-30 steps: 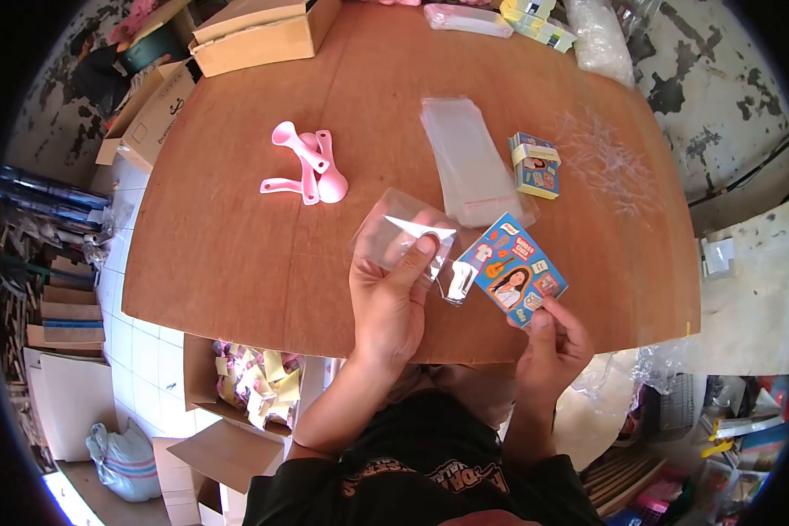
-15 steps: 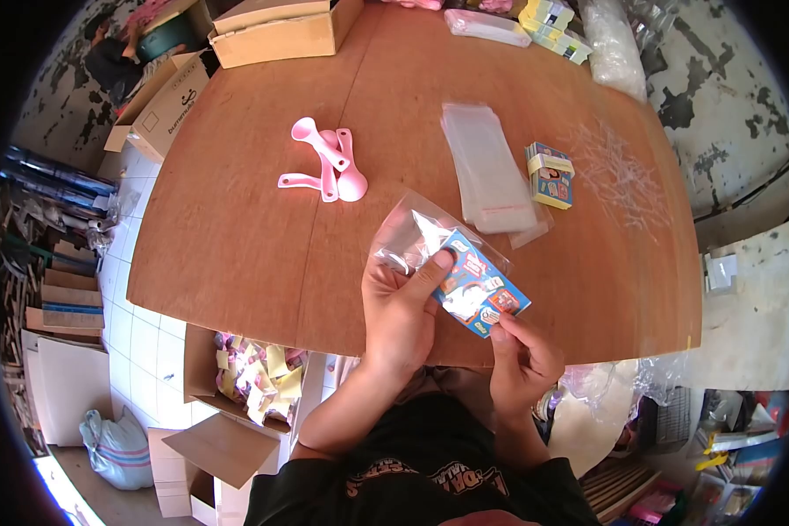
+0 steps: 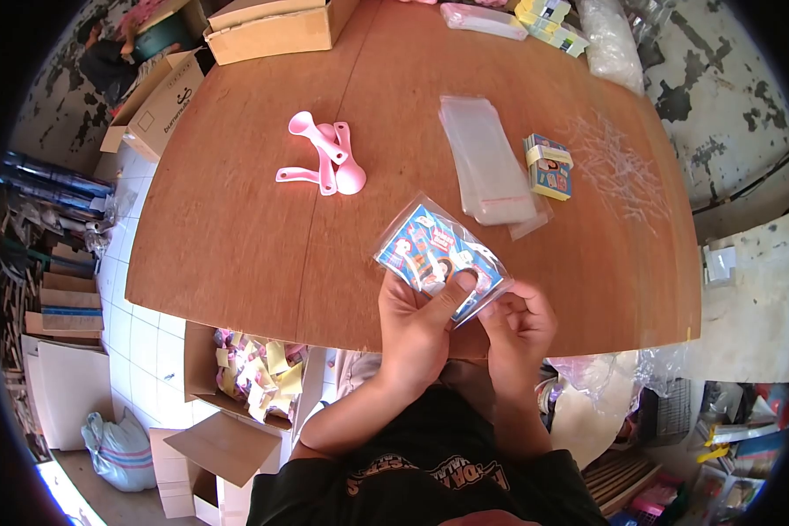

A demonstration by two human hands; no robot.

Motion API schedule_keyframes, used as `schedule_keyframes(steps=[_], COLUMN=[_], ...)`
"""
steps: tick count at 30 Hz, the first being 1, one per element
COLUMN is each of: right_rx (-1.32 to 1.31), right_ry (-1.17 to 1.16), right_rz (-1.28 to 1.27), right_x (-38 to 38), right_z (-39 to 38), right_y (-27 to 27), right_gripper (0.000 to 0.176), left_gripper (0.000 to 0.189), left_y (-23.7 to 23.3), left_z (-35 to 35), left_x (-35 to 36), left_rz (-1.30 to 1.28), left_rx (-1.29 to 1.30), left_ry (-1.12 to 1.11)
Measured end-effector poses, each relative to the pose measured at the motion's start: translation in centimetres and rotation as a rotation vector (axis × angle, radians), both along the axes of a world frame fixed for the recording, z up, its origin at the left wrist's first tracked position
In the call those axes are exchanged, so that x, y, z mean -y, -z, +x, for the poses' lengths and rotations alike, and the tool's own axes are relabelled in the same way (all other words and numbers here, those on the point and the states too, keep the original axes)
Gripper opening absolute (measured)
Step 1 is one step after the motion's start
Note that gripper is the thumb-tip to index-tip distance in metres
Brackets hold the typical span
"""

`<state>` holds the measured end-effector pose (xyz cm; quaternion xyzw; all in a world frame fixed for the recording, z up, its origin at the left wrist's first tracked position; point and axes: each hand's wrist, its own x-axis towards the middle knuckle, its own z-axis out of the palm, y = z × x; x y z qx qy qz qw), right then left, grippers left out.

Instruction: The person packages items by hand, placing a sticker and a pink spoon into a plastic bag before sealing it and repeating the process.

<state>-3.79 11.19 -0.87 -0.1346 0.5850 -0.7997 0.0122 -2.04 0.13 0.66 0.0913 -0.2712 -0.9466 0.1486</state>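
A printed blue card (image 3: 430,250) lies inside a clear plastic bag (image 3: 491,260) above the table's near edge. My left hand (image 3: 419,329) pinches card and bag from the left, with the thumb across the front. At the bag's lower right corner, the fingers of my right hand (image 3: 517,329) are closed on its edge. Beyond my hands lies a stack of clear plastic bags (image 3: 486,167). To its right sits a banded bundle of printed cards (image 3: 550,168). Several pink measuring spoons (image 3: 329,156) are heaped to the left.
Thin clear strips (image 3: 618,171) are scattered at the table's right. A cardboard box (image 3: 267,31) and yellow packs (image 3: 552,24) stand at the far edge. Below the near edge, an open carton (image 3: 259,373) holds pink and yellow packets. A person (image 3: 110,66) is at the far left.
The card has slid into the clear bag, which now surrounds it. My left thumb has moved down over the card, and my right hand has shifted to the bag's corner.
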Motion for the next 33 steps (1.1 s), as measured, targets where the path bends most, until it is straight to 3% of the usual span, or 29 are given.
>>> schedule_keyframes(steps=[4,14,18,21,24,25,33], right_rx=[-0.016,0.010,0.019,0.128,0.234,0.263,0.182], right_ry=[0.068,0.079,0.041,-0.035,-0.184,-0.301,-0.214], right_rz=[0.120,0.092,0.048,-0.060,-0.132,-0.159,0.017], right_x=[0.3,0.5,0.0,0.2,-0.5,-0.7,-0.1], right_z=[-0.1,0.2,0.2,0.3,0.2,0.1,0.2], right_y=[-0.4,-1.4,-0.8,-1.2,-0.9,-0.8,-0.6], right_gripper=[0.022,0.015,0.016,0.015,0.013,0.012,0.016], left_gripper=[0.035,0.039,0.041,0.045,0.045,0.044,0.043], left_y=[0.3,-0.1,0.4,0.1,-0.7,-0.8,-0.4], left_z=[0.7,1.7,1.6,0.5,0.1,0.1,0.5], left_x=[-0.9,-1.0,-0.9,-0.1,0.6,0.8,0.7], left_rz=[-0.054,0.079,0.026,-0.001,0.088,0.134,0.198], left_rx=[-0.002,0.065,0.024,-0.132,-0.108,-0.097,-0.061], left_ry=[0.017,0.256,0.230,0.003,-0.087,-0.068,0.053])
